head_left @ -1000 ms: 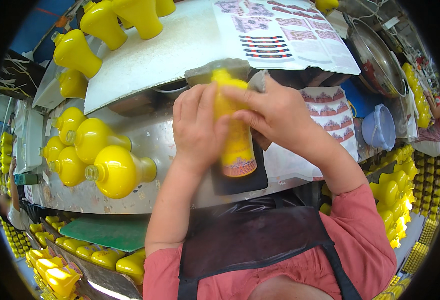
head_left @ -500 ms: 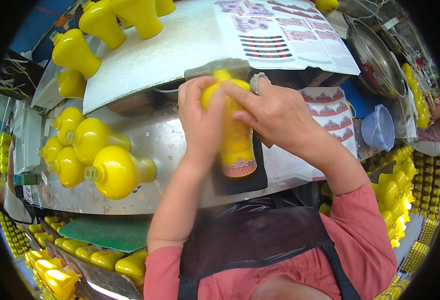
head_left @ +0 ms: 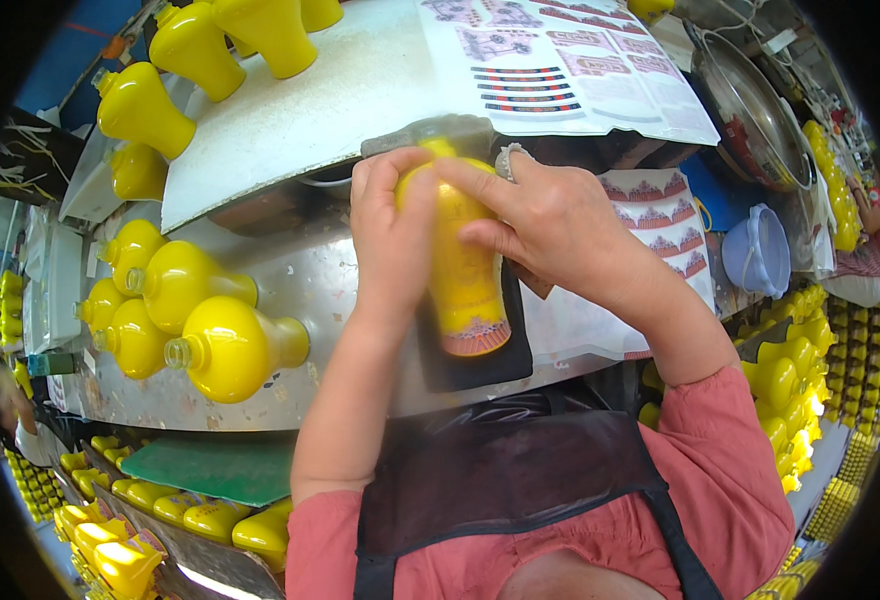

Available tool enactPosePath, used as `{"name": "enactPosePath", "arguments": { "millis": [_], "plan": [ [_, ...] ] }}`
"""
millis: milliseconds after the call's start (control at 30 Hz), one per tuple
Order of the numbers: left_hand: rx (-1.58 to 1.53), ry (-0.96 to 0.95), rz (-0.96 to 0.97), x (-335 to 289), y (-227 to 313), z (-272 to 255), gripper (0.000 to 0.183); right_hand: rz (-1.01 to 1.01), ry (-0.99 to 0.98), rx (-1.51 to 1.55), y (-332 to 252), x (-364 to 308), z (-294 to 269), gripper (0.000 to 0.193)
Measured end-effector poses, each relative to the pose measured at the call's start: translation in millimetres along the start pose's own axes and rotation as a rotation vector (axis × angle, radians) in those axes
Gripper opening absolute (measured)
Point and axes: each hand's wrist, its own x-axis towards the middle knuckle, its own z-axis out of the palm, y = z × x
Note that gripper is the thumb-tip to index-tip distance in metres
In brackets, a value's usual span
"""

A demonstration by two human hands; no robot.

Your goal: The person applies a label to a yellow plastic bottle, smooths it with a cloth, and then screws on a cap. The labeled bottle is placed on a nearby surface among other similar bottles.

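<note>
A yellow glass bottle [head_left: 465, 265] with a patterned band round its narrow base lies on a black pad [head_left: 505, 368], its neck pointing away from me. My left hand [head_left: 395, 215] wraps the bottle's left shoulder, with the thumb along its upper face. From the other side my right hand [head_left: 550, 215] grips the bottle, index finger and thumb pressed on its surface. A whitish wrap [head_left: 507, 160] circles one right finger. Below that palm a small brown flat piece [head_left: 533, 283] pokes out; whether the hand holds it I cannot tell.
Several yellow bottles [head_left: 225, 345] lie on the metal table to the left; others [head_left: 145, 110] stand on the white board [head_left: 360, 70]. Printed decal sheets [head_left: 560, 90] cover its right part. A lilac bucket [head_left: 757, 252] and a metal basin [head_left: 760, 110] are at right. A green board [head_left: 210, 468] sits lower left.
Both hands keep their hold on the bottle, the fingers shifting only slightly. The whole view has shifted a little. At the far left edge, another person has moved.
</note>
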Motion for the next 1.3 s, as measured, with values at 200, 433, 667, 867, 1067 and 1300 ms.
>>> {"name": "enactPosePath", "arguments": {
  "millis": [200, 433, 667, 867, 1067, 1300],
  "plan": [
    [-0.222, -0.013, -0.107, -0.5, -5.1, -3.0, 0.032, 0.003, -0.008, 0.034, 2.3, 1.2, 0.1, 0.057],
    [-0.049, -0.032, 0.030, -17.2, -9.5, 1.0, 0.039, 0.026, -0.026, 0.090, 5.8, 1.0, -0.2, 0.058],
    [-0.291, -0.004, -0.114, -14.5, -6.5, 1.5, 0.036, 0.047, -0.055, 0.098, 5.0, 3.0, -2.0, 0.058],
    [-0.220, -0.013, -0.133, -9.5, -5.6, 1.1, 0.033, 0.067, -0.083, 0.100, 7.2, -0.9, -0.1, 0.060],
    [-0.152, 0.022, -0.040, -11.2, -5.6, 3.0, 0.033, 0.182, -0.010, 0.233, 10.6, -1.2, 4.0, 0.050],
    [-0.018, 0.014, 0.043, -12.4, -5.6, 2.8, 0.036, 0.666, 0.130, 1.278, 20.9, 9.1, -15.7, 0.024]
  ]
}}
